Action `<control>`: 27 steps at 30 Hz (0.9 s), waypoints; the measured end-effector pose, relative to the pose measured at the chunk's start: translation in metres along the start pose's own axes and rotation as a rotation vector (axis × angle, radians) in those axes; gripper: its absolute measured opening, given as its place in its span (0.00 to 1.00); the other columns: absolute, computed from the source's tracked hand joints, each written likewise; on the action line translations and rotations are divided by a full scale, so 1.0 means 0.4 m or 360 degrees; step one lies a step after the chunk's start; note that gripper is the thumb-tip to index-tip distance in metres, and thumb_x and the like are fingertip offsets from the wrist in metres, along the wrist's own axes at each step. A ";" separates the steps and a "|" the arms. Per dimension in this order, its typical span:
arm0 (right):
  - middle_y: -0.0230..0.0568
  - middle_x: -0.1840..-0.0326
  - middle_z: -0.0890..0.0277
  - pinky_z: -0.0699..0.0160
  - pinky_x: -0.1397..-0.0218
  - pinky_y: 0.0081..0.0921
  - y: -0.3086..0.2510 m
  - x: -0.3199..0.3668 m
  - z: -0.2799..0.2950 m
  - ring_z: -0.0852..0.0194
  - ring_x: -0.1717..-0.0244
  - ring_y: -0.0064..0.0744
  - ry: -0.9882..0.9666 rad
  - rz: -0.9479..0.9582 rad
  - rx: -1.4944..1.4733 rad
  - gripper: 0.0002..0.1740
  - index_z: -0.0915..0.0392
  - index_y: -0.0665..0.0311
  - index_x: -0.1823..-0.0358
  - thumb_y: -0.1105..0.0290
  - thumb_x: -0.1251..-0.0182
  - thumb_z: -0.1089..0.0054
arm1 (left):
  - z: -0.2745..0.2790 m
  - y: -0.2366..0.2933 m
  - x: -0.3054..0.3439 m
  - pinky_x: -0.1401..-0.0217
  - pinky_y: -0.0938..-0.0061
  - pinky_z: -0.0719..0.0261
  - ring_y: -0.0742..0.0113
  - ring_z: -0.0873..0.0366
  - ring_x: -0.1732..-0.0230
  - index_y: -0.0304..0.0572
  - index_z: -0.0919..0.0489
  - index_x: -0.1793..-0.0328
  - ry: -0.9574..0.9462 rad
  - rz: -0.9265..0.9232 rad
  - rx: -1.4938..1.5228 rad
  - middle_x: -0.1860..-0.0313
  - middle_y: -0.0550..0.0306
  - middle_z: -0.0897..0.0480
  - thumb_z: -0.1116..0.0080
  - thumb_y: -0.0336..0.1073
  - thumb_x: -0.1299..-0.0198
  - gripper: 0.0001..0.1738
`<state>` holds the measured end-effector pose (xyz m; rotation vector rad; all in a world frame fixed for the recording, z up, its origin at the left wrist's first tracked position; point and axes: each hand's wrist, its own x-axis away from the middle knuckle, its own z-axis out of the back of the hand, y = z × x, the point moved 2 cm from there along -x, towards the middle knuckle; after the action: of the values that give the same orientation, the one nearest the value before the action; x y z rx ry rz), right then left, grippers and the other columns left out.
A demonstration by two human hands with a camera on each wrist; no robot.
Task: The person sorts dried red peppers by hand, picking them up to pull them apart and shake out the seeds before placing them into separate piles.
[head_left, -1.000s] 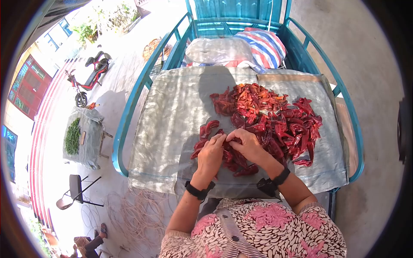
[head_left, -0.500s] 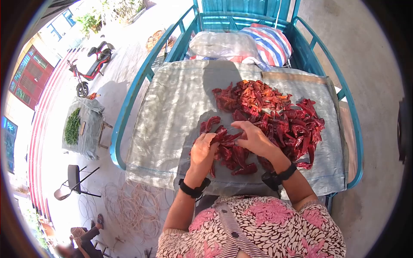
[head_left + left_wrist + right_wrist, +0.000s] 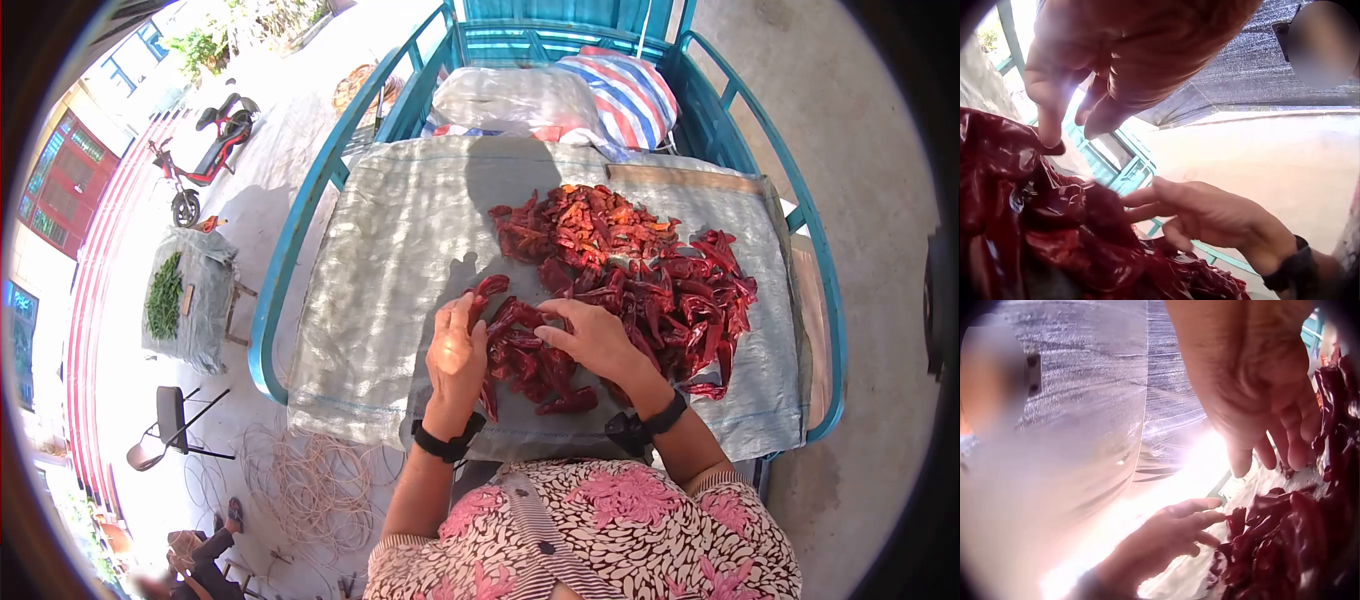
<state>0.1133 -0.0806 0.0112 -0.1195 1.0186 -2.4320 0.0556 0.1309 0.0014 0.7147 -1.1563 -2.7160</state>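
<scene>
The left hand [image 3: 457, 350] lies at the left side of a small heap of dark red peppers [image 3: 535, 372], fingers loosely extended, one fingertip seemingly against a pepper. The right hand [image 3: 592, 340], fingers relaxed and apart, is opposite; whether it touches the heap cannot be told. A larger pepper pile [image 3: 690, 300] lies right on the grey sheet [image 3: 370, 250].
</scene>
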 end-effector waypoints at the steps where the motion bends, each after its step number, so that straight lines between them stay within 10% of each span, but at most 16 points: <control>1: 0.41 0.47 0.16 0.16 0.51 0.44 0.005 -0.009 0.000 0.14 0.50 0.48 0.0062 -0.0023 0.0092 0.19 0.19 0.56 0.44 0.63 0.34 0.31 | -0.001 0.006 0.001 0.49 0.59 0.16 0.45 0.16 0.49 0.41 0.19 0.40 -0.0042 -0.0005 0.0020 0.44 0.49 0.17 0.36 0.26 0.38 0.19; 11: 0.42 0.57 0.16 0.19 0.50 0.44 0.156 -0.157 -0.070 0.20 0.50 0.47 0.0238 0.0055 0.0809 0.18 0.20 0.60 0.49 0.68 0.40 0.31 | -0.026 -0.005 0.047 0.38 0.58 0.22 0.49 0.23 0.42 0.44 0.16 0.43 -0.0319 -0.0126 -0.0089 0.46 0.54 0.15 0.35 0.28 0.40 0.17; 17: 0.42 0.57 0.16 0.21 0.46 0.42 0.036 -0.102 -0.012 0.20 0.47 0.46 0.0067 -0.0481 -0.0514 0.19 0.20 0.55 0.45 0.67 0.38 0.35 | -0.026 0.019 0.054 0.51 0.63 0.18 0.53 0.17 0.53 0.42 0.17 0.42 -0.0255 0.0110 0.0300 0.54 0.52 0.15 0.38 0.28 0.34 0.14; 20: 0.43 0.53 0.16 0.21 0.45 0.43 0.054 -0.098 -0.029 0.20 0.46 0.46 0.0303 -0.0128 0.0296 0.21 0.20 0.55 0.43 0.66 0.38 0.33 | -0.036 0.032 0.057 0.57 0.67 0.19 0.60 0.17 0.61 0.40 0.18 0.42 -0.0279 0.0153 0.0397 0.57 0.53 0.15 0.38 0.28 0.33 0.14; 27: 0.42 0.53 0.17 0.21 0.43 0.46 0.117 -0.139 -0.099 0.18 0.49 0.48 0.0241 0.0146 0.0523 0.19 0.21 0.55 0.47 0.72 0.40 0.34 | -0.050 0.060 0.067 0.61 0.71 0.20 0.68 0.20 0.67 0.38 0.18 0.40 -0.0468 0.0168 0.0415 0.56 0.54 0.15 0.37 0.27 0.34 0.16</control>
<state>0.1708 -0.0564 -0.0435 0.2212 0.6545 -2.5140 0.0391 0.0936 -0.0040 0.2702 -1.5834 -2.6719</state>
